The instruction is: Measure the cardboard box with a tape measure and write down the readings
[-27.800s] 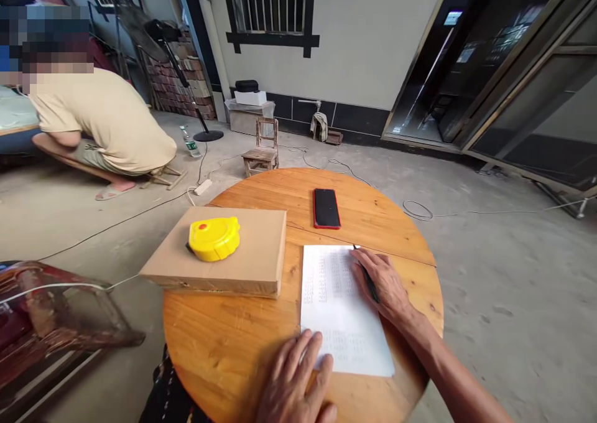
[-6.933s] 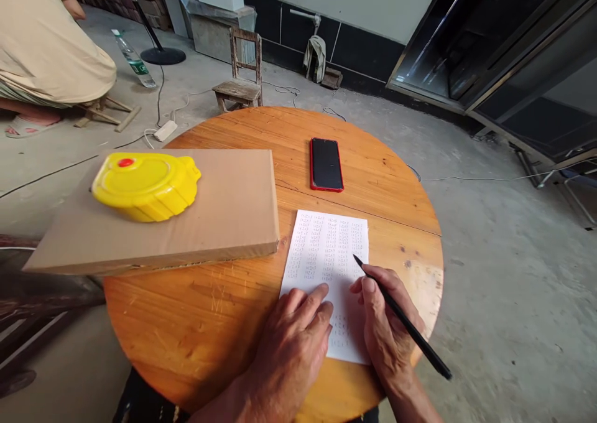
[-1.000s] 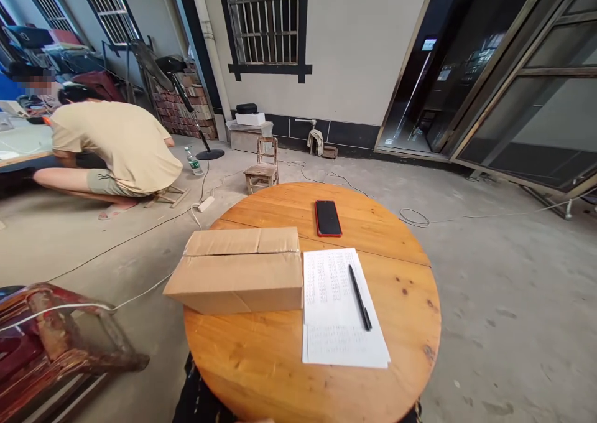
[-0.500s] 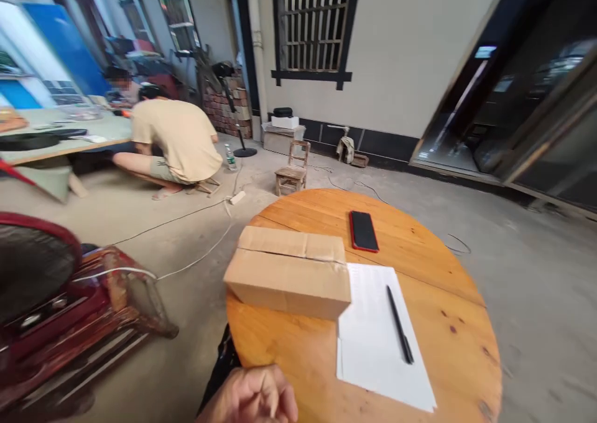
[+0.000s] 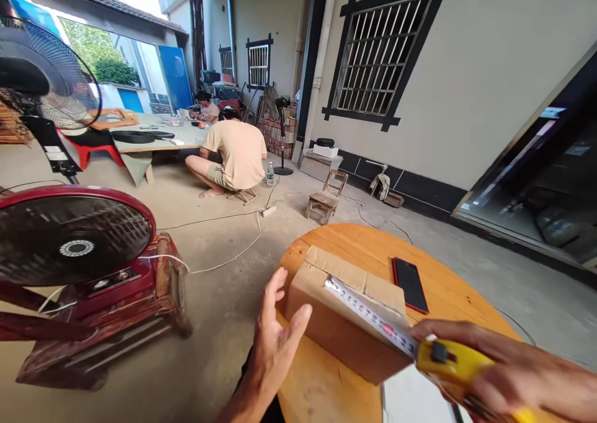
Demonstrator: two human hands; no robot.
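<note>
My right hand point(image 5: 508, 367) grips a yellow tape measure point(image 5: 457, 362) at the lower right. Its silver blade point(image 5: 368, 314) is drawn out over the top of a brown cardboard box point(image 5: 340, 326), with the blade's end near the box's left part. My left hand point(image 5: 275, 342) is open beside the box's left end, thumb and fingers apart, holding nothing. White paper sheets point(image 5: 405, 392) lie under my right hand, partly hidden, and a dark pen shows only in part. Behind the box lies a black phone with a red edge point(image 5: 410, 284).
The round wooden table point(image 5: 466, 292) carries these things. To the left, a dark red fan point(image 5: 77, 249) rests on a wooden stand. A person in a pale shirt point(image 5: 237, 152) squats by a long worktable. A small wooden chair point(image 5: 326, 196) stands beyond the round table.
The tape measure and my right hand have come into view, the blade extended over the box. My left hand has risen to the box's left end and opened. The view has swung left.
</note>
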